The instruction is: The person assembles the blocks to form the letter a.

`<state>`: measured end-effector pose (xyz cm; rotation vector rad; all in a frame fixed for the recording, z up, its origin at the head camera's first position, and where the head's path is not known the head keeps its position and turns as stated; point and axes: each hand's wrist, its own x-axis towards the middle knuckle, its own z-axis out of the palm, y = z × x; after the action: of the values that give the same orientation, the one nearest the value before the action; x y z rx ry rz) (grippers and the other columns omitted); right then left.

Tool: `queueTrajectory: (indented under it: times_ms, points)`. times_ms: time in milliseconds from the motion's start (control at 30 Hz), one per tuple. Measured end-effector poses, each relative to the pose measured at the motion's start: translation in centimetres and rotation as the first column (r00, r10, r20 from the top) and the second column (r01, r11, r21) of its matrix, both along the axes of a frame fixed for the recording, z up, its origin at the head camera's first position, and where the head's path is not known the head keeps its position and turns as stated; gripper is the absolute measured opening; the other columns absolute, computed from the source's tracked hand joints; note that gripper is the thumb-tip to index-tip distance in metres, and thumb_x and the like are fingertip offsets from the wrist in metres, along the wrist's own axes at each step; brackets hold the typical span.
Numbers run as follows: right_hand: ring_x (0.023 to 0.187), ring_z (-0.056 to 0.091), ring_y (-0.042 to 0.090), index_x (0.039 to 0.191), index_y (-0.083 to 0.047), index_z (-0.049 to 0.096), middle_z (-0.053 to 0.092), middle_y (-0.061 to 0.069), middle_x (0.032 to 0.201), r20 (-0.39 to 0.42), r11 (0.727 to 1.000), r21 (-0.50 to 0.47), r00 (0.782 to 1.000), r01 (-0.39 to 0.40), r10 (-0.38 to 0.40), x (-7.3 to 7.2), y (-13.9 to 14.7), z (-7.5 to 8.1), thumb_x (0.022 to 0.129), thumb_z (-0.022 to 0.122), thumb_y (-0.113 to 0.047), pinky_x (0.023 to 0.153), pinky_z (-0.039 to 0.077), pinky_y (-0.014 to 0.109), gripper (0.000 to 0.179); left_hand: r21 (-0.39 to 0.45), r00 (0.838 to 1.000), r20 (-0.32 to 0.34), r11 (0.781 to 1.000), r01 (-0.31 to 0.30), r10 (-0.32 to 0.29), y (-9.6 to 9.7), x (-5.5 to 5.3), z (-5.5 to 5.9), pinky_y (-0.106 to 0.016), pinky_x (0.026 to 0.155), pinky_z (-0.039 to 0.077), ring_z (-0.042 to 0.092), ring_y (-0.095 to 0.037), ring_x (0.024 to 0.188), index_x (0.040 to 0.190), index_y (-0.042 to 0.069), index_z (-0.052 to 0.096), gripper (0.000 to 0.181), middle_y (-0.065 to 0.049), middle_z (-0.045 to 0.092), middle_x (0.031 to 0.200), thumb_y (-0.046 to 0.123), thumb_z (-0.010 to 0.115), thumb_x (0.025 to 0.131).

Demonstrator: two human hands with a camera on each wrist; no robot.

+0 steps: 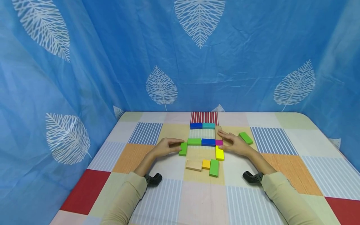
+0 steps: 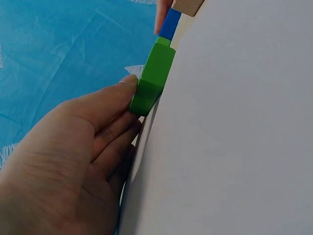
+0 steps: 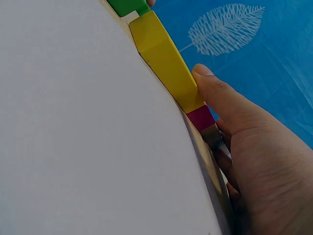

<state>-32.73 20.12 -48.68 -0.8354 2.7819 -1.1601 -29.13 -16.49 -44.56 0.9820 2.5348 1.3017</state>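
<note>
On my patchwork-covered desk, my hands are half open, gripping nothing. My right hand touches a wooden block and a yellow block; my left hand touches a green block left of a row of blocks. Likely light, stiff, smooth; best pinched by its sides. Its long axis points away from me.

Patchwork tablecloth, possibly plastic blue curtain
</note>
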Motion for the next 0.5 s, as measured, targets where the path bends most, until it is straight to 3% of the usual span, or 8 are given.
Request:
queueTrajectory:
  times_ms: [200, 367, 500]
  points:
    - [0.133, 0.019, 0.044, 0.141, -0.017, 0.041, 0.031, 0.004, 0.147, -0.010, 1.000, 0.011, 1.000, -0.005, 0.005, -0.1, 0.0, 0.1, 0.079, 0.070, -0.043, 0.106, 0.011, 0.060, 0.073, 0.022, 0.998, 0.004, 0.998, -0.060, 0.060, -0.2, -1.8, -2.5, -0.033, 0.095, 0.043, 0.053, -0.024, 0.115, 0.124, 0.002, 0.058, 0.041, -0.011, 0.059, 0.122, 0.017, 0.065, 0.087]
    - [0.132, 0.019, 0.046, 0.141, -0.017, 0.040, 0.031, 0.005, 0.147, -0.005, 1.000, 0.014, 1.000, 0.009, -0.009, 0.1, 0.1, 0.3, 0.079, 0.071, -0.043, 0.103, 0.010, 0.065, 0.074, 0.071, 0.995, 0.018, 0.992, -0.103, 0.102, 0.7, -2.6, -2.7, -0.026, 0.090, 0.047, 0.058, -0.018, 0.108, 0.122, 0.004, 0.060, 0.039, -0.007, 0.062, 0.118, 0.021, 0.066, 0.087]
    - [0.132, 0.018, 0.047, 0.141, -0.017, 0.040, 0.030, 0.006, 0.147, 0.010, 1.000, 0.013, 1.000, 0.008, -0.008, 0.2, -0.1, 0.3, 0.079, 0.071, -0.043, 0.103, 0.009, 0.065, 0.075, 0.041, 0.988, -0.033, 0.988, -0.147, 0.148, 1.9, -3.0, -2.8, -0.024, 0.087, 0.048, 0.059, -0.016, 0.105, 0.121, 0.004, 0.061, 0.040, -0.006, 0.063, 0.115, 0.025, 0.066, 0.087]
